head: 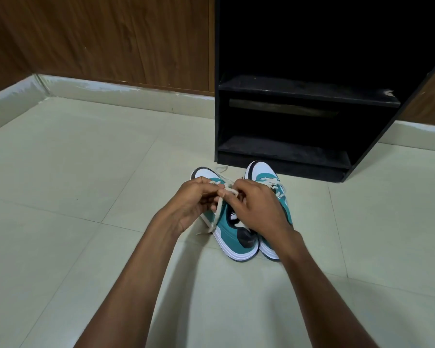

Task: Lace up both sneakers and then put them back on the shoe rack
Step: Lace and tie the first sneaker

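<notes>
- Two teal-and-white sneakers sit side by side on the tiled floor (86,172), toes toward the black shoe rack (286,96), heels toward the person.
- Left sneaker (230,234): toe cap peeks out past the left hand, heel and white sole clear in view. Its cream lace (217,209) runs loose down the outer side, one end trailing onto the floor.
- Right sneaker (266,174): touching or just beside the left one, laces crossed over the tongue, mostly hidden under the right hand.
- Left hand (194,204): grip closed, fingers curled, pinching the lace above the left sneaker's tongue.
- Right hand (259,209): grip closed too, thumb and fingertips pinching the same lace, knuckles almost meeting the left hand.
- Both forearms reach in bare from the bottom of the view.
- Shoe rack stands right behind the sneakers, near their toes, two dark shelves visible, nothing seen on them.
- Wood-panel wall (98,38) behind, pale skirting along the floor edge.
</notes>
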